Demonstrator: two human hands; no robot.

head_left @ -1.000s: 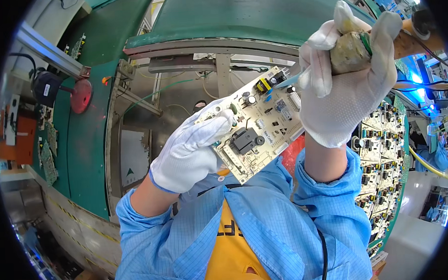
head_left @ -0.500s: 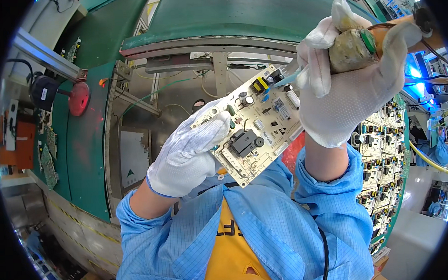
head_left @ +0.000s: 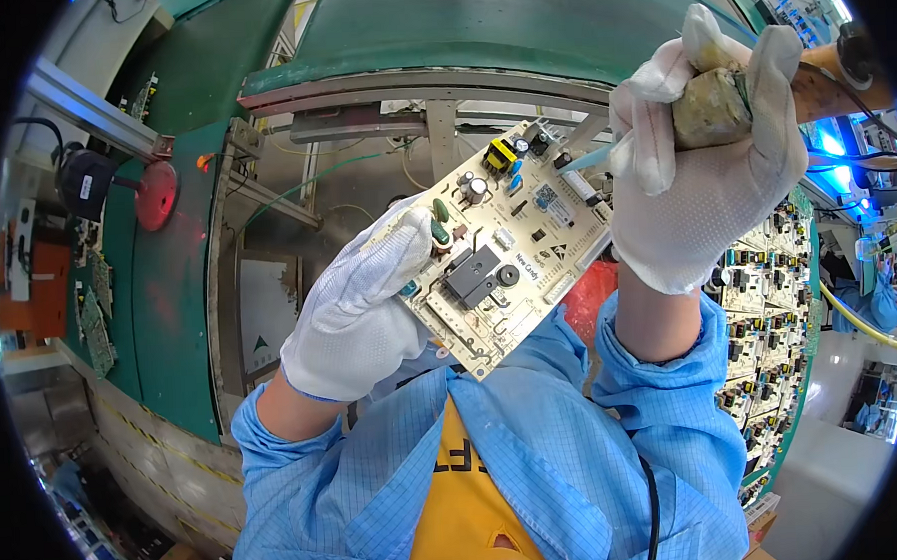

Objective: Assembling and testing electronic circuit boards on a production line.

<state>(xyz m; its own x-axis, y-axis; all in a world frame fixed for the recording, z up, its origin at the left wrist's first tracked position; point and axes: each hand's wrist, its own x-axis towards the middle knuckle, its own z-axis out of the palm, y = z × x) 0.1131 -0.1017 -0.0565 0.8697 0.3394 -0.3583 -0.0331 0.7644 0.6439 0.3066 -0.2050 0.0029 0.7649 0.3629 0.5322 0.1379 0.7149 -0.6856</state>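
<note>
My left hand point(head_left: 355, 309), in a white glove, is closed on the lower left edge of a cream printed circuit board point(head_left: 523, 277). The board is held tilted in front of my chest, component side up. It carries a black relay-like block point(head_left: 470, 276), a yellow-and-black transformer point(head_left: 500, 158) and a white connector point(head_left: 579, 186). My gloved right hand point(head_left: 705, 189) is closed round a tape-wrapped dispensing syringe point(head_left: 711, 108) with a brown barrel. Its pale blue tapered tip point(head_left: 591, 160) points at the board's upper right edge, near the connector; contact cannot be made out.
Many similar boards point(head_left: 760, 316) lie in rows at my right. A green conveyor belt point(head_left: 438, 30) with a metal frame runs across the far side. At the left is another green surface point(head_left: 176, 342) with a red disc point(head_left: 157, 196) on a black stand. A yellow hose point(head_left: 861, 322) curves at far right.
The circuit board and my left hand have shifted slightly left and down. My right hand has moved a little right, and the blue tip now lies nearer the board's right edge.
</note>
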